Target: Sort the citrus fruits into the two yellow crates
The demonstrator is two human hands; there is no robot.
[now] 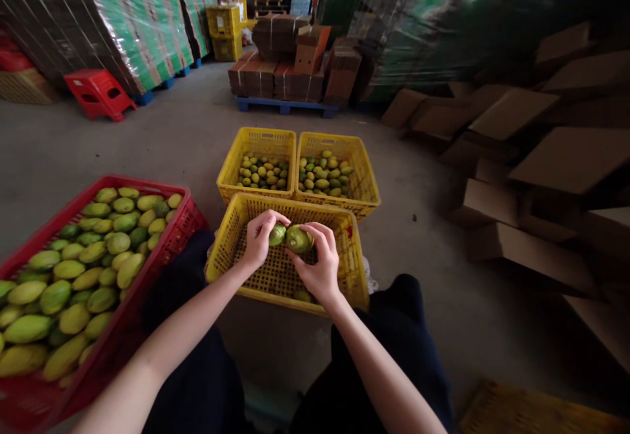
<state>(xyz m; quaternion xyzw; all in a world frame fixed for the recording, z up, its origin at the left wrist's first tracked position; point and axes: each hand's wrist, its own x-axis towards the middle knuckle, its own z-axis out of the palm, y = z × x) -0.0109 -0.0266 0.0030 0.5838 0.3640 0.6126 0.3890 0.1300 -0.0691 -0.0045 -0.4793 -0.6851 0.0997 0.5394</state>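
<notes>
Head view: the left hand (pixel 260 237) grips one green fruit (pixel 277 234) between curled fingers and thumb. The right hand (pixel 322 260) clasps a yellow-green fruit (pixel 299 239) just beside it. Both are positioned above the front yellow crate (pixel 350 257). A red crate (pixel 180 232), loaded with similar produce (pixel 118 243), stands left; two rear yellow crates (pixel 361 174) are partly filled

Single head-level view, forward and steeply down, nearest yellow crate (pixel 270 279) close below, carton pile (pixel 298 85) farther ahead.

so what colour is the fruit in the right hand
Yellowish green; the fruit shows in the head view, the only one.
</notes>
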